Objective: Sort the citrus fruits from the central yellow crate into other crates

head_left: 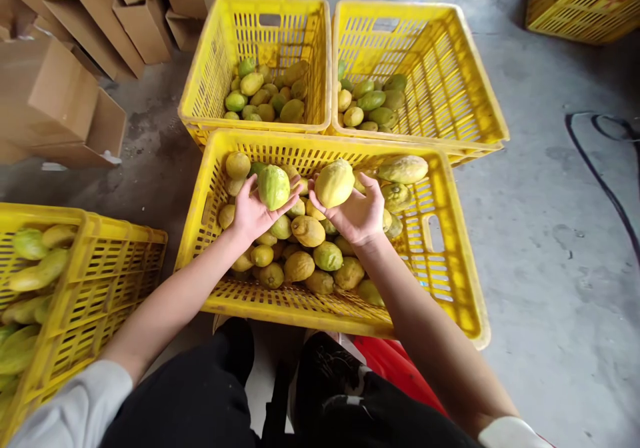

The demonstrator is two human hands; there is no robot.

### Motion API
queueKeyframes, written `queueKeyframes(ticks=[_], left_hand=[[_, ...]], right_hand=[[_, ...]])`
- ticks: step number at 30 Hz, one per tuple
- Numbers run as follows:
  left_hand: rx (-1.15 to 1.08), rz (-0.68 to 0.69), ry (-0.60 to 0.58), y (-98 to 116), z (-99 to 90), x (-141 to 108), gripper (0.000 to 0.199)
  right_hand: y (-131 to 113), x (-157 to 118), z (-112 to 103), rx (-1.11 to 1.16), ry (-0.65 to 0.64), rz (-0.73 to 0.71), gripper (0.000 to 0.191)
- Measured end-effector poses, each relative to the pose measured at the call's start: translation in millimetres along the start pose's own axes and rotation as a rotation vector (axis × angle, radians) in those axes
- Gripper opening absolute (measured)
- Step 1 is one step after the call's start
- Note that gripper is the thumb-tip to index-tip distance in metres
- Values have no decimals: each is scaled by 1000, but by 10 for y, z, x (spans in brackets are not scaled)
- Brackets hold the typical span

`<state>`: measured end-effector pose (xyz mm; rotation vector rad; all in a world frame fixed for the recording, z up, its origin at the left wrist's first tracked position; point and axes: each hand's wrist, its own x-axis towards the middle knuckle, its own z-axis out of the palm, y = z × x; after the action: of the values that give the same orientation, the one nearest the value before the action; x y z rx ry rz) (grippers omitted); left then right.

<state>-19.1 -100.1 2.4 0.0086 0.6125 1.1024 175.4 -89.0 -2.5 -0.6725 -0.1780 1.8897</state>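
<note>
A large yellow slatted crate (300,311) stands in front of me with many green and yellow papayas (307,231) heaped in it. Over the heap, my left hand (253,213) cradles a green papaya (273,187), palm up and fingers curved beneath it. In my right hand (359,213) lies a yellow papaya (335,183), held between the thumb side and the fingers. Both fruits are raised side by side, a small gap apart. A longer pale papaya (403,169) rests at the crate's far right corner.
Two more yellow crates, the back left one (200,68) and the back right one (445,68), hold papayas. Another crate (115,255) with longer fruit is at my left. Cardboard boxes (60,95) crowd the upper left. A black cable (595,168) lies on the floor at right.
</note>
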Motion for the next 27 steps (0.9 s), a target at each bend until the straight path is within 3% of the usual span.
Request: queueKeyframes(ticks=[6,11,23,27], left_hand=[[18,-26,-35,9,23,-21,39],[38,-58,-86,44,32,-10,55],[52,-41,-23,29,13,-13,56],[60,-43,-20,36,3,-17,57]], right_hand=[[10,12,-3,-17,-14,29,33],[26,27,-21,-65,-43,43,31],[26,8,-23,-107,-94,14,42],[34,13,-3,-109,-90,9,36]])
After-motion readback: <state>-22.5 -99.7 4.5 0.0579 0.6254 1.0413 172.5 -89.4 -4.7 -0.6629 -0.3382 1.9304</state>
